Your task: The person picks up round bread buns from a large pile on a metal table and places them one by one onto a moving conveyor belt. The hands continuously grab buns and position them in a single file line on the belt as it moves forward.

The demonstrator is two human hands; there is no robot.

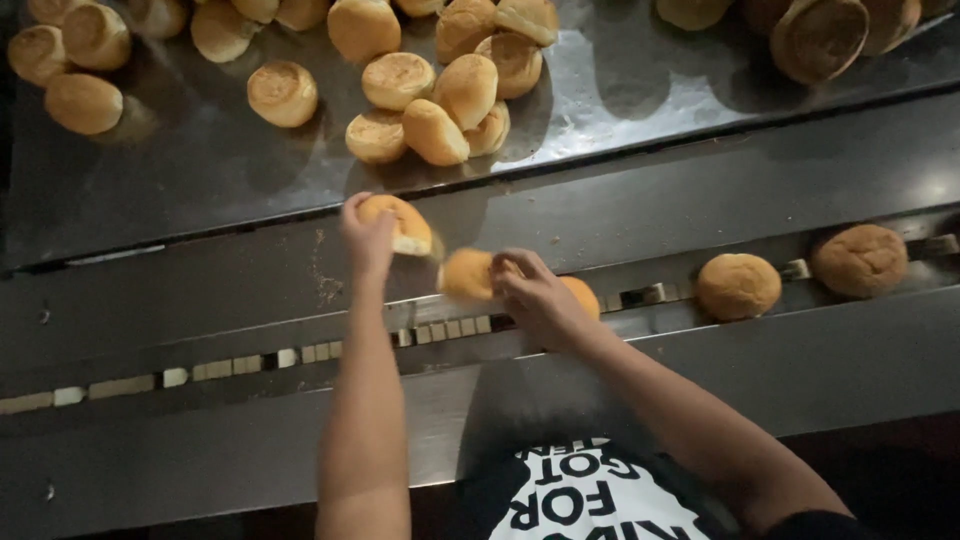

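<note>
My left hand [367, 238] grips a golden bread bun [405, 222] above the metal ledge, just below the table's edge. My right hand [535, 295] holds a second bun [468, 273], blurred, over the narrow conveyor channel [250, 360]; another bun [585, 295] shows partly behind that hand. Two more buns [738, 286] [860, 260] sit in the channel to the right. A cluster of buns [440, 100] lies on the steel table [200, 170] straight above my hands.
More buns are heaped at the table's far left [80, 70] and top right [820, 35]. A single bun [283, 93] lies apart. The channel's pale chain links run left to right. A dark shirt with white lettering [590, 500] shows at the bottom.
</note>
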